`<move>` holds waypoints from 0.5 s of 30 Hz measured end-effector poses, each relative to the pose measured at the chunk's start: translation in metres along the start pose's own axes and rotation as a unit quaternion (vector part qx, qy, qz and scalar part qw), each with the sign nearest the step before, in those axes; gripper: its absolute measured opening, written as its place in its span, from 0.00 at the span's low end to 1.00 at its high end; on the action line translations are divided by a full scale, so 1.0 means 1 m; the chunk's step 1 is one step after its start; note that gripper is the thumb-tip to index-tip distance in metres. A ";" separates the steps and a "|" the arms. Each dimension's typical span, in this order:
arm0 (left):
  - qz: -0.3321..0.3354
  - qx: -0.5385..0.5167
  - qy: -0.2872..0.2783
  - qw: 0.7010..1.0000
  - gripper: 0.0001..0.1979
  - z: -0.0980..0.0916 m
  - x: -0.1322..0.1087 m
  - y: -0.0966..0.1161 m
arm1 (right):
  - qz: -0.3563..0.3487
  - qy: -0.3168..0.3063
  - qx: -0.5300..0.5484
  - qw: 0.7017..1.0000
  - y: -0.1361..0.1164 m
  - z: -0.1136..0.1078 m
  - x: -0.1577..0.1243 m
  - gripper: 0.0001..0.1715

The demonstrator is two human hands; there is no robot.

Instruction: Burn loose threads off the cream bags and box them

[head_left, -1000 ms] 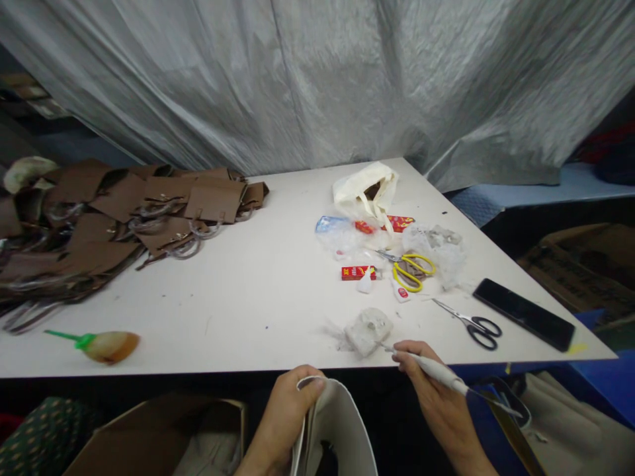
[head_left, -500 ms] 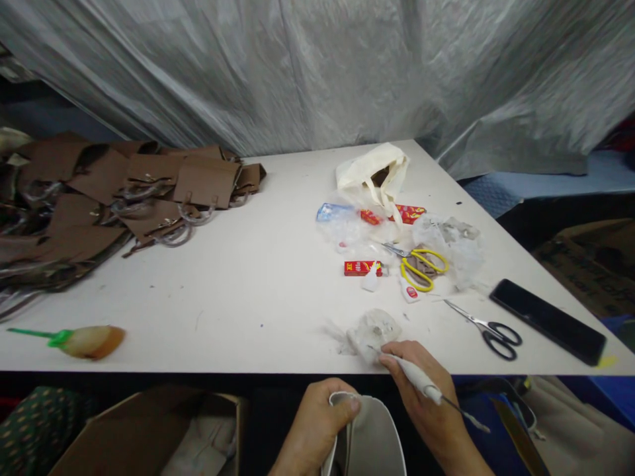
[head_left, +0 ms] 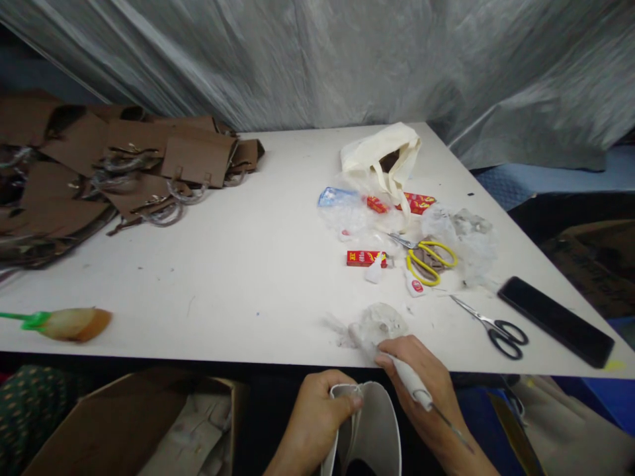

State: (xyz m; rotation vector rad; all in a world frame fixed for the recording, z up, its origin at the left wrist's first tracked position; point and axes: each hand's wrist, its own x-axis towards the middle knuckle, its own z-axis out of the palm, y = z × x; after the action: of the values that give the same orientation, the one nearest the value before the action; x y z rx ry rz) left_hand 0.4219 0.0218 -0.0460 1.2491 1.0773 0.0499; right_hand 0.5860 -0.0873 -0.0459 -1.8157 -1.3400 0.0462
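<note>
White bag [head_left: 383,418], pinched at the top by the left hand [head_left: 317,415], lies left of the right hand [head_left: 432,371], which grips a tool [head_left: 411,381] that could scratch it if that grip slips sideways.

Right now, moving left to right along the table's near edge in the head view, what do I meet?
Green-necked bottle, left hand, whitish lump, right hand, black-handled scissors, black phone.

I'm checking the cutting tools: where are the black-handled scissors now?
In the head view, the black-handled scissors lie toward the right of the white table, between the right hand and the black phone, nearer the phone.
</note>
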 end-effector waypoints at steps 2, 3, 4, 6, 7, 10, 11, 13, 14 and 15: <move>0.006 0.003 0.009 1.000 0.09 0.000 -0.002 0.003 | 0.005 0.014 0.015 1.000 -0.001 -0.001 -0.003 0.08; 0.006 0.007 0.011 1.000 0.09 0.001 -0.003 0.004 | 0.020 0.028 0.028 0.999 -0.002 -0.003 -0.006 0.08; 0.005 0.011 0.010 1.000 0.09 0.001 -0.004 0.006 | 0.044 0.043 0.045 0.997 -0.003 -0.004 -0.009 0.07; -0.001 0.020 0.003 1.000 0.08 0.004 -0.007 0.007 | 0.110 0.065 0.098 0.987 -0.005 -0.007 -0.015 0.11; -0.004 0.023 -0.001 1.000 0.09 0.005 -0.008 0.008 | 0.149 0.056 0.136 0.978 -0.005 -0.007 -0.018 0.13; 0.001 0.032 -0.016 0.999 0.08 0.010 -0.011 0.009 | 0.249 -0.035 0.246 0.936 -0.007 -0.004 -0.027 0.21; 0.005 0.034 -0.020 0.999 0.08 0.012 -0.012 0.009 | 0.273 -0.065 0.273 0.920 -0.007 -0.002 -0.029 0.23; 0.009 0.037 -0.025 0.999 0.07 0.015 -0.013 0.009 | 0.304 -0.091 0.303 0.899 -0.005 0.002 -0.032 0.25; 0.007 0.037 -0.026 0.999 0.07 0.016 -0.014 0.009 | 0.312 -0.094 0.310 0.893 -0.004 0.003 -0.033 0.26; 0.005 0.037 -0.025 0.999 0.07 0.017 -0.014 0.010 | 0.316 -0.095 0.314 0.890 -0.003 0.004 -0.034 0.27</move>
State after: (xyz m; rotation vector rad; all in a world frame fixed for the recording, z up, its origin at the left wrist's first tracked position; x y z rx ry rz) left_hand 0.4307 0.0048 -0.0309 1.3160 1.0371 -0.0127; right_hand 0.5674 -0.1120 -0.0608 -1.6099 -0.6698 0.9206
